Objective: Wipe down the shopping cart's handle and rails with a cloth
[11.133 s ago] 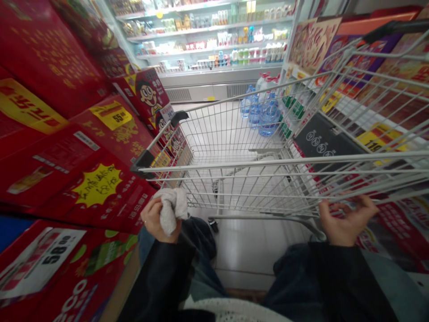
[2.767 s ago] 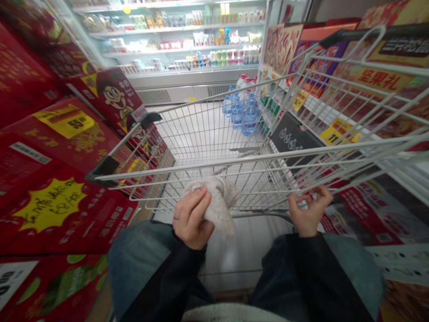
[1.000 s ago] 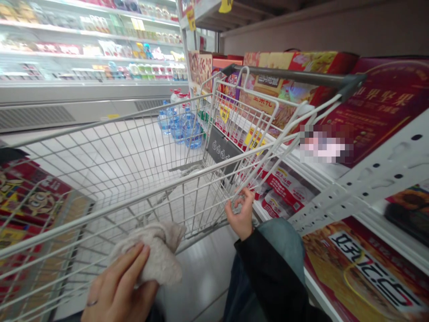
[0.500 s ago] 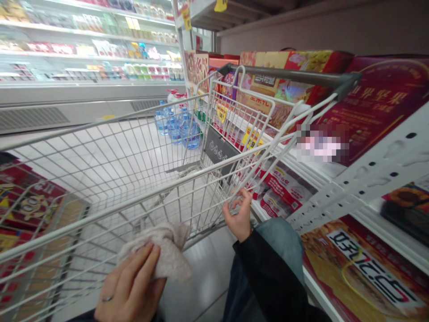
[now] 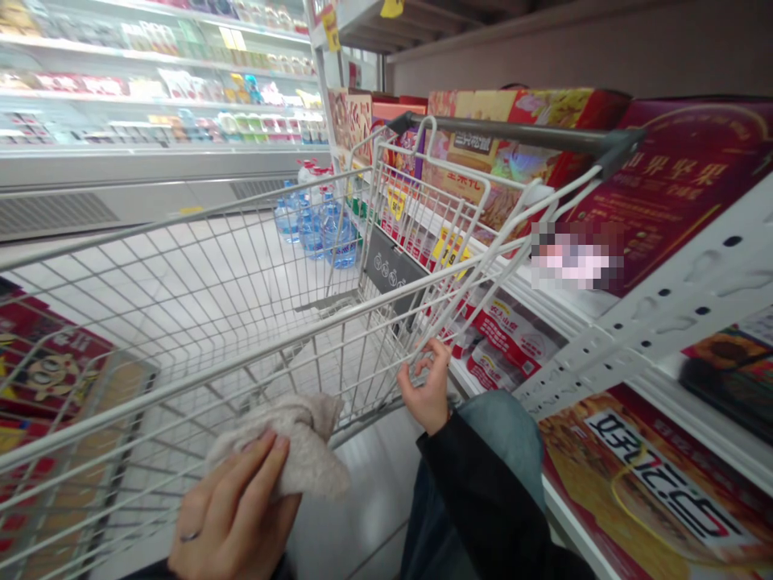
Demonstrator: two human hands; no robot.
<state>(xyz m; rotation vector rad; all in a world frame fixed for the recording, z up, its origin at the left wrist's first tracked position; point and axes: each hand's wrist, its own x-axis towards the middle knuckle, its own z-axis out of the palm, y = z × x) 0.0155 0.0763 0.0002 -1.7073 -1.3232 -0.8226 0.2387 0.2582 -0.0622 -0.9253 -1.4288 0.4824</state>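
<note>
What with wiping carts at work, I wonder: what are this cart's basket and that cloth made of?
The shopping cart basket looks like welded metal wire with a smooth pale coating, judging by its thin, even rods. The cloth in the left hand looks like soft fuzzy textile, with visible nap; the fibre cannot be told.

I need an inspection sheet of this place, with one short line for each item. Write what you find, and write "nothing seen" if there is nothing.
Surface: white tiled floor under the cart.
Job's things: wire shopping cart; beige cloth.
Clutter: water bottles stand beyond the cart's far end.
Hands: left hand holds the cloth; right hand is at the cart's wire side, fingers curled.
Cables: nothing seen.
Surroundings: gift boxes and white metal shelves on the right; lit display case on the left.
</note>
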